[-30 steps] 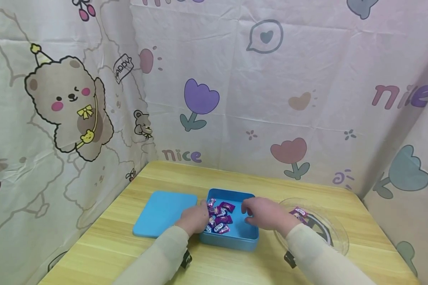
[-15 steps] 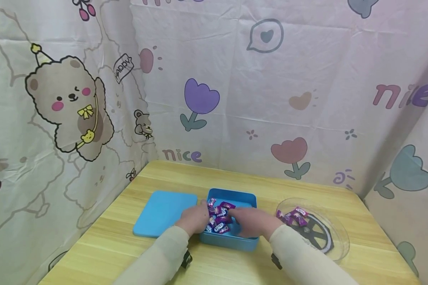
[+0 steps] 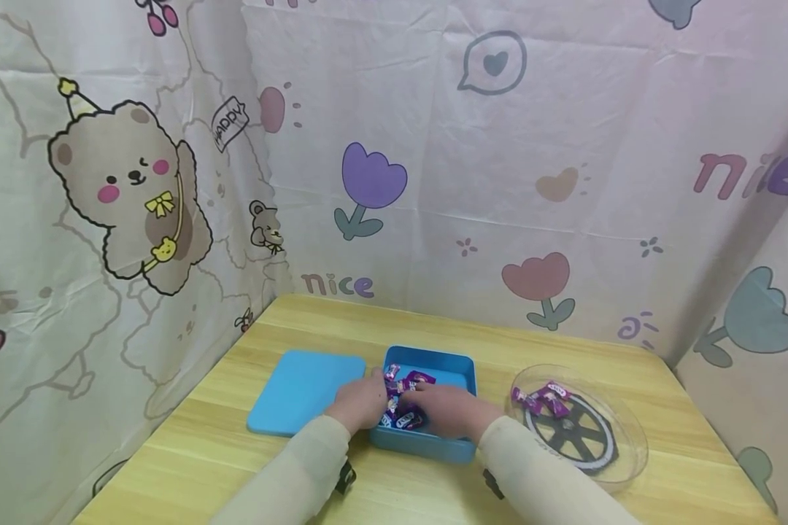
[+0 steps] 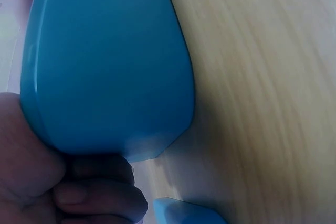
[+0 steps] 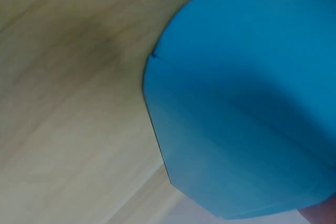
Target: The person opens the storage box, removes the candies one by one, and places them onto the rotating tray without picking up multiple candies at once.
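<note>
The left hand (image 3: 361,401) grips the left side of a blue box (image 3: 423,446). In the left wrist view that hand (image 4: 65,182) has its thumb at the rim and its fingers curled against the wall of the box (image 4: 110,66). Several purple-wrapped candies (image 3: 408,421) lie in the left part of the box. Over them, inside the box, reaches the right hand (image 3: 449,410), its fingertips partly hidden among the wrappers. Only an edge of the right hand (image 5: 321,211) shows beside the box (image 5: 236,129) in the right wrist view.
A flat blue lid (image 3: 305,397) lies on the table left of the box. To the right stands a clear round dish (image 3: 632,452) with a few purple candies (image 3: 557,401) and a black wheel-like shape (image 3: 568,434). Printed curtains (image 3: 433,262) hang around the table.
The right hand has moved left, from the box's right side in over the candies. The left hand keeps its grip on the box. The view has shifted slightly.
</note>
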### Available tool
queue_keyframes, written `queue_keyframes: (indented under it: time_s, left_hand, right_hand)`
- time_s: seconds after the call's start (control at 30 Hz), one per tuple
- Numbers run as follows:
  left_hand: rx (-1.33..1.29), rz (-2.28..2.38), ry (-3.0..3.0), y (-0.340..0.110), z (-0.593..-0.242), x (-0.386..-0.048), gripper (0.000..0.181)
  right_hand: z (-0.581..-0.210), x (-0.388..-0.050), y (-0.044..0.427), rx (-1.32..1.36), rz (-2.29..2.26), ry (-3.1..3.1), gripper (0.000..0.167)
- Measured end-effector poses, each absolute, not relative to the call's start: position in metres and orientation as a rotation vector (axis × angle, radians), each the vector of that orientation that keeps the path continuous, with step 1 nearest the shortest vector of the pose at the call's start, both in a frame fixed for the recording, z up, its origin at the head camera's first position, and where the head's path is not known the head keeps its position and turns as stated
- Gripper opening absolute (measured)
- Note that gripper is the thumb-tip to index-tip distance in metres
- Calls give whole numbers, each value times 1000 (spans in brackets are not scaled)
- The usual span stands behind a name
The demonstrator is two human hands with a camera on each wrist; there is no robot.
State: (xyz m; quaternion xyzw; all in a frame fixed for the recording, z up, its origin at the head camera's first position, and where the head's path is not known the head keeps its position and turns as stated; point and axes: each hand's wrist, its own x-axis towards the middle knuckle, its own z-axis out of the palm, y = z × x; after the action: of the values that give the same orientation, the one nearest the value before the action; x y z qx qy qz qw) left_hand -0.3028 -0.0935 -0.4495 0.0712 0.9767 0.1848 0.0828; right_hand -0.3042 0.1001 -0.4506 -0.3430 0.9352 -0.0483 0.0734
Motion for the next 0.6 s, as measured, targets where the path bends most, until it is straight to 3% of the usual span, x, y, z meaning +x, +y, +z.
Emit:
queue_keyframes:
  time_s: [0.6]
  left_hand:
    - [226,523,2919,-94,-450,-304,59]
  right_hand:
    - [-454,-311,103,-1030,-145,2877,21]
